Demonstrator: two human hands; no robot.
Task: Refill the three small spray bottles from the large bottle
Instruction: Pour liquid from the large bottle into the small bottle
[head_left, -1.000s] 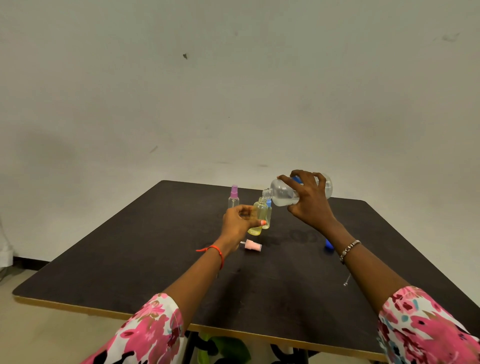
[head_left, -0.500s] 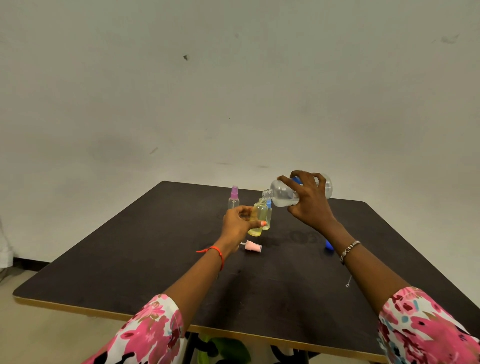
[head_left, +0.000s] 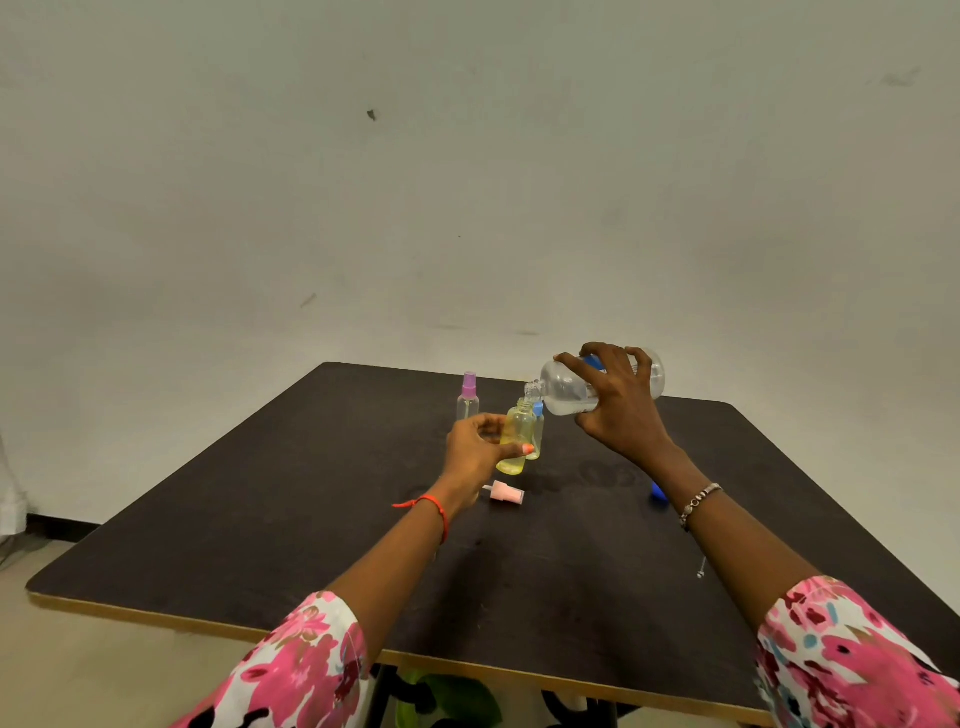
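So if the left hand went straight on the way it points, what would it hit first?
Probably the small blue-capped bottle, which stands just behind the yellow bottle that the left hand grips. From one view depth is unclear, so it might slip past.

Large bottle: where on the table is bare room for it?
Bare: the table left of the left hand, and the near strip between the forearms. Crowded: mid-table, where the yellow bottle, purple-capped bottle, blue-capped bottle and pink spray head cluster; blue cap beside the right wrist.
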